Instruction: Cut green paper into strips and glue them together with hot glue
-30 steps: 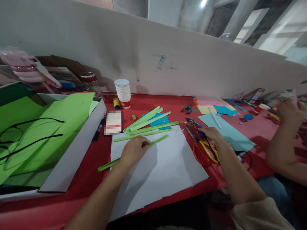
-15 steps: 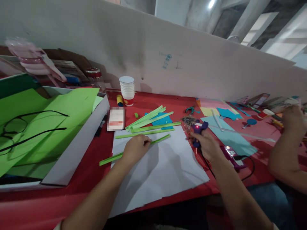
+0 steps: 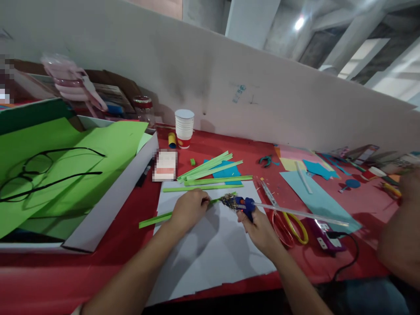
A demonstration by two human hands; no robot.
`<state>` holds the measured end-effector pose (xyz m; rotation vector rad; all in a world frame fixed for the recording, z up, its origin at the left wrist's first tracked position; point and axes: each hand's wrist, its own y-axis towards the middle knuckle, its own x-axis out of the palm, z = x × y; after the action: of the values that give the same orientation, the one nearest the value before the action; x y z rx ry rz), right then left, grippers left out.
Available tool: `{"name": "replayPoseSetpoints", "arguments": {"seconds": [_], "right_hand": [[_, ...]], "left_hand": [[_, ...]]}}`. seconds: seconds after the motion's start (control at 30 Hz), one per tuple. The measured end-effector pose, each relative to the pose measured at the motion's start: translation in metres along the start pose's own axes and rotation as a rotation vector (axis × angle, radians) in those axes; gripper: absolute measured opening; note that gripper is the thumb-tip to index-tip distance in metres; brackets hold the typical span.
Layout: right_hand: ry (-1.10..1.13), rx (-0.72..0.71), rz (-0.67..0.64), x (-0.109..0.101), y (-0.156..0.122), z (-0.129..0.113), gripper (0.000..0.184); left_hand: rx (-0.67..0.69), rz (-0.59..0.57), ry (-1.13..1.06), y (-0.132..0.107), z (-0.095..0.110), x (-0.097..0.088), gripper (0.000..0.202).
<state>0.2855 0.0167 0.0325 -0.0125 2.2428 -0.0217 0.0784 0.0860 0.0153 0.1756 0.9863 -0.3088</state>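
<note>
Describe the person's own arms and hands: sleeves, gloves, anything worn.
Both are bare: the left hand and right hand wear no gloves, and no ring, watch or bracelet shows. The forearms are uncovered as far as the view reaches. Only a sliver of pale cloth, likely a sleeve edge, shows by the left elbow.

The left hand [image 3: 188, 210] covered the middle of the thin green paper strip [image 3: 154, 219], and the right hand [image 3: 259, 229] hid the grip of the blue hot-glue gun [image 3: 244, 204]. A pixelated blur masked the small white card [image 3: 165, 165]. A co-worker's forearm [image 3: 398, 236] was cut off by the right edge.
</note>
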Motion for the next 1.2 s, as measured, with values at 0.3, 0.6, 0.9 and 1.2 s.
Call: {"name": "replayPoseSetpoints", "arguments": {"seconds": [0.3,0.6,0.9,1.2], "right_hand": [[-0.102,0.026,-0.002,0.002,0.007,0.002,0.044],[-0.160,0.090,0.001,-0.008,0.009,0.002,0.041],[-0.373,0.109,0.054,-0.016,0.011,0.010,0.042],[-0.429,0.162,0.040,-0.019,0.015,0.008,0.049]], "left_hand": [[0.011,0.006,-0.020,0.001,-0.001,0.001,0.024],[0.005,0.003,-0.049,0.002,-0.003,0.002,0.023],[-0.019,-0.018,-0.047,0.000,0.003,-0.004,0.022],[0.047,0.004,-0.084,0.002,-0.004,0.002,0.023]]}}
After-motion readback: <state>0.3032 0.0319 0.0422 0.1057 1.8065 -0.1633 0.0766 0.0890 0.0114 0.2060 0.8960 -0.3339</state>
